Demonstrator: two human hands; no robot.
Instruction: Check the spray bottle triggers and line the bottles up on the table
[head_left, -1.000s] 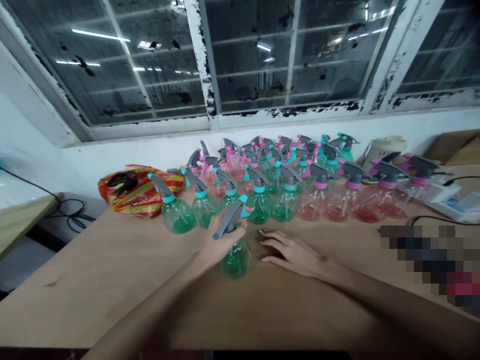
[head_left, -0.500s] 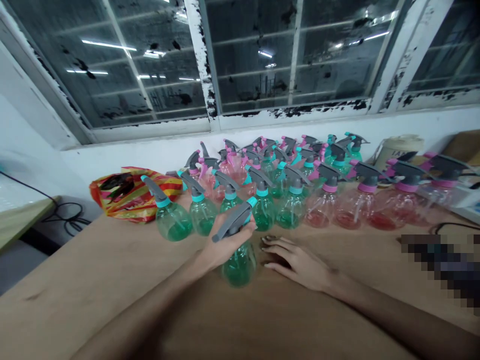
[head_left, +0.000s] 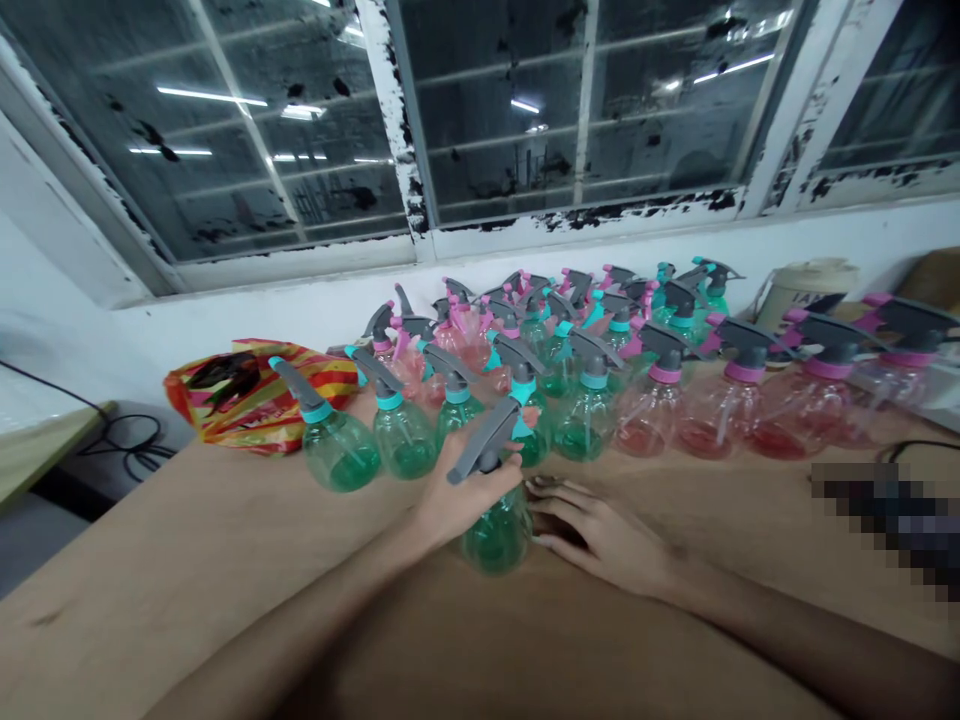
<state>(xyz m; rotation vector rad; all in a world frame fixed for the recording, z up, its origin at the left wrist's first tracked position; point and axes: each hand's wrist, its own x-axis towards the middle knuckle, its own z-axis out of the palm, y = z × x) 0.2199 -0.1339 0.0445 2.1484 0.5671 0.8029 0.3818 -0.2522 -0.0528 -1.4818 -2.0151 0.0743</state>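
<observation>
My left hand is wrapped round the neck of a clear green spray bottle with a grey trigger head and turquoise nozzle. This bottle stands nearly upright in front of a row, with green tint low inside. Just to its right, my right hand lies low over the table with loosely bent, spread fingers. Its fingertips come close to the bottle's side; whether they touch it I cannot tell. Behind my hands are a green spray bottle at the left end of the row and a pink spray bottle farther right.
More spray bottles crowd the wooden table towards the wall. A red and yellow plastic bag lies at the left, near a black cable. A cream container stands back right. A pixelated dark patch covers the right side.
My left hand has moved the green spray bottle slightly right, closer to my right hand. The view has shifted a little. My right hand stays in nearly the same place.
</observation>
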